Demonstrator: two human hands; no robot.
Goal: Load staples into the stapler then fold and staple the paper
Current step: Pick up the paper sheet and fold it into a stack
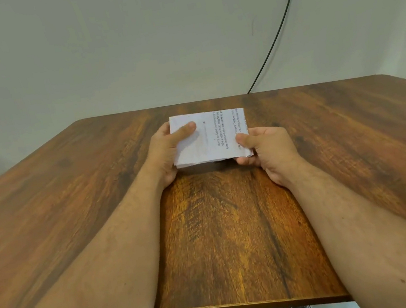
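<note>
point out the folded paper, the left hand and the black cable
folded paper (216, 135), head view, on its printed top face
left hand (166, 150), head view, on the back of the hand
black cable (282, 23), head view, mid-run against the wall

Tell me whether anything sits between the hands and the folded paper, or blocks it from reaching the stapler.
Nothing stands between them: the left hand and right hand both already pinch the folded white printed paper at its side edges, above the brown wooden table. No stapler is visible in this view, so that path cannot be judged.
</note>
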